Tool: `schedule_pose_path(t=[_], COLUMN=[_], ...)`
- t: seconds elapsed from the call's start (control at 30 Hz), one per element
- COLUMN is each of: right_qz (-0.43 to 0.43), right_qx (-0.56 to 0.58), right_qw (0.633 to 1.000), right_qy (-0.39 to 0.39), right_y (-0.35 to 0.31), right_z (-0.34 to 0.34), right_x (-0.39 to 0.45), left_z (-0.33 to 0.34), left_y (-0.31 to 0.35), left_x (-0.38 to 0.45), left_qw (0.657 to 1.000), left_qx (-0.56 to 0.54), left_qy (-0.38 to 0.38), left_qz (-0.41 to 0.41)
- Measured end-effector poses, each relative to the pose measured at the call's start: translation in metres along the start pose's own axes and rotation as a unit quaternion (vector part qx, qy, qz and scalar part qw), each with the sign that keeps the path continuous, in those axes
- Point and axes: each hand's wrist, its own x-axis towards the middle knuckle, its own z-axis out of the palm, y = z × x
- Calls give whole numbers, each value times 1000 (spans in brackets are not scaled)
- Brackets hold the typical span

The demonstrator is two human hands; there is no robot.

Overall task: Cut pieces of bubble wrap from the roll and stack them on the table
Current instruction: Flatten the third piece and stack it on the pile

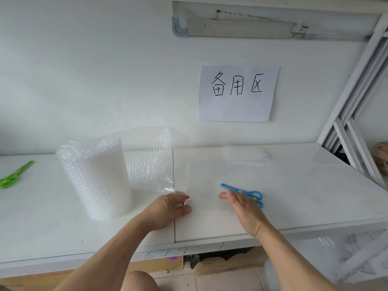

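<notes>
Bubble wrap roll (pixel 94 177) standing upright on the white table (pixel 294 196), left of centre, with green scissors (pixel 14 175) lying well apart at the far left edge. Unrolling rightward from the roll: a loose clear sheet (pixel 155 164), rising near the wall, then trailing flat toward the front edge. Left hand (pixel 170 208) pinching the sheet's near edge, fingers curled round a crumpled bit of film. Right hand (pixel 241 208) hovering just beside it, released, fingers straight, gripping nothing, partly hiding blue scissors (pixel 247 193) lying on the table. Farther right, near the wall, a low stack of cut pieces (pixel 245 157) resting flat. Above, a paper sign (pixel 238 93) taped to the wall. Likely measuring out the next piece before cutting. Doing it well probably means keeping the sheet taut and flat, picking up the blue scissors, cutting straight across, matching the stack's size.
</notes>
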Motion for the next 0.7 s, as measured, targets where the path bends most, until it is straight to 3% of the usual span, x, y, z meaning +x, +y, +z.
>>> schedule_pose_path(t=[0.13,0.3,0.43,0.7], right_qz=[13,-28,-33,-8], right_qx=[31,-52,-113,-125], right_qw=[999,996,993,991], right_qy=[-33,-73,-10,42], right_y=[4,4,17,23], right_z=[-1,-4,4,11], right_x=[1,-7,4,11], left_z=[-2,-1,1,6], left_y=[4,6,9,10], left_x=[-7,-8,-10,-6], left_qw=[993,994,995,991], left_qx=[-116,-95,-79,-86], left_qy=[8,43,57,83], left_qz=[-23,-27,-33,-67])
